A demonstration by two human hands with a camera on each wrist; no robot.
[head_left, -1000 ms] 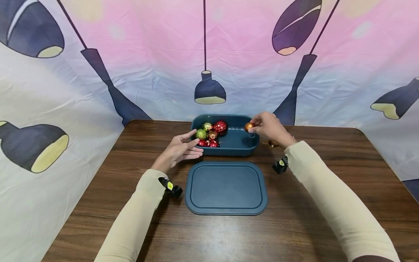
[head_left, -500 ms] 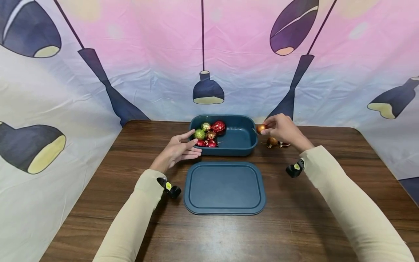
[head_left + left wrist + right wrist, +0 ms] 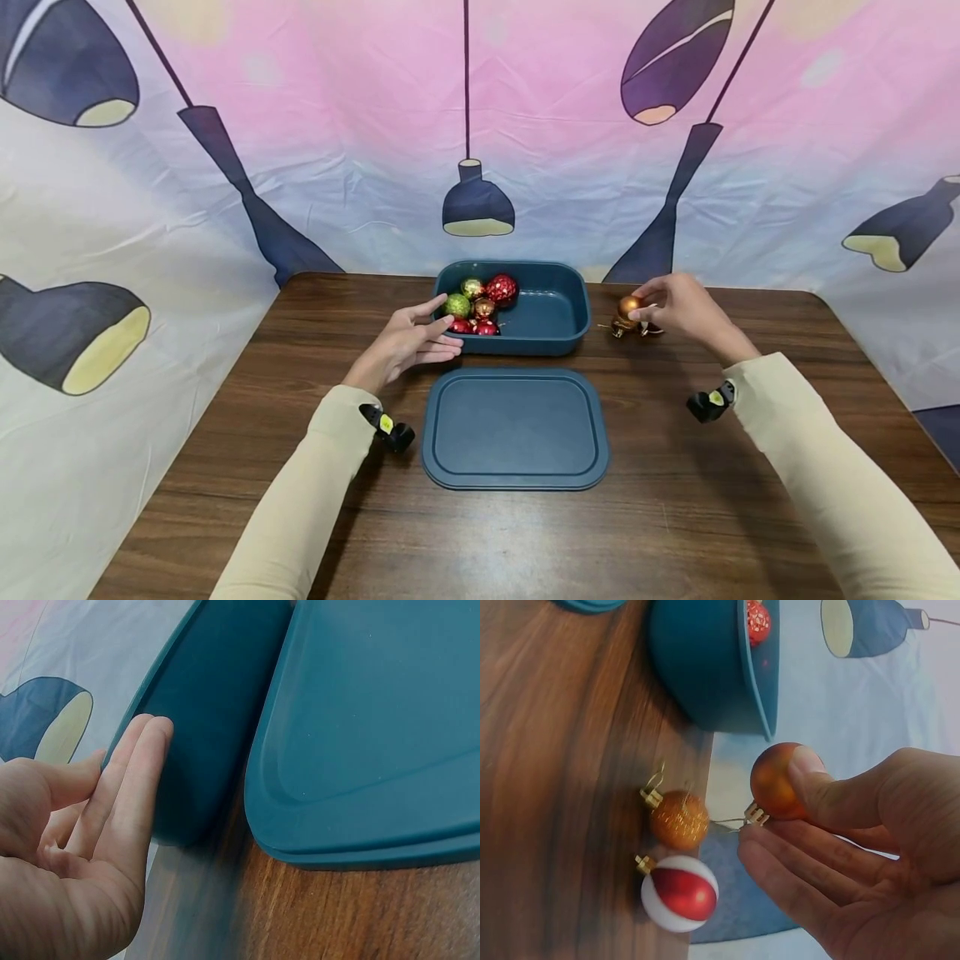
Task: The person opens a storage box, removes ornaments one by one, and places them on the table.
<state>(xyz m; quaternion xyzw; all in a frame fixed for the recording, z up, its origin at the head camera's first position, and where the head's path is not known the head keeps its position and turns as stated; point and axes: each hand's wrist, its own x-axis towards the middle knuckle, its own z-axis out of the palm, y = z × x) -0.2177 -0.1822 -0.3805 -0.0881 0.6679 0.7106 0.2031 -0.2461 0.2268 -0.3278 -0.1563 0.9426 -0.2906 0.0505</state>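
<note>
A matte orange Christmas bauble (image 3: 776, 780) with a gold cap is pinched between the thumb and fingers of my right hand (image 3: 686, 310), right of the box and over other baubles. Under it on the table are a glittery orange bauble (image 3: 679, 820) and a red-and-white bauble (image 3: 681, 894). My left hand (image 3: 408, 342) rests at the left end of the dark teal box (image 3: 555, 346), its fingers straight along the outer wall (image 3: 199, 727). Inside, at the left, lie a red textured bauble (image 3: 502, 288), a green glitter bauble (image 3: 457, 306) and several others.
The flat teal lid (image 3: 516, 429) lies on the wooden table (image 3: 525, 542) in front of the box. Close behind the table hangs a cloth backdrop (image 3: 360, 192) printed with lamps. A small camera (image 3: 711, 402) is strapped to the right wrist.
My right hand has carried the orange bauble from over the box's right end out to the right, over the baubles on the table. The left hand has stayed at the box.
</note>
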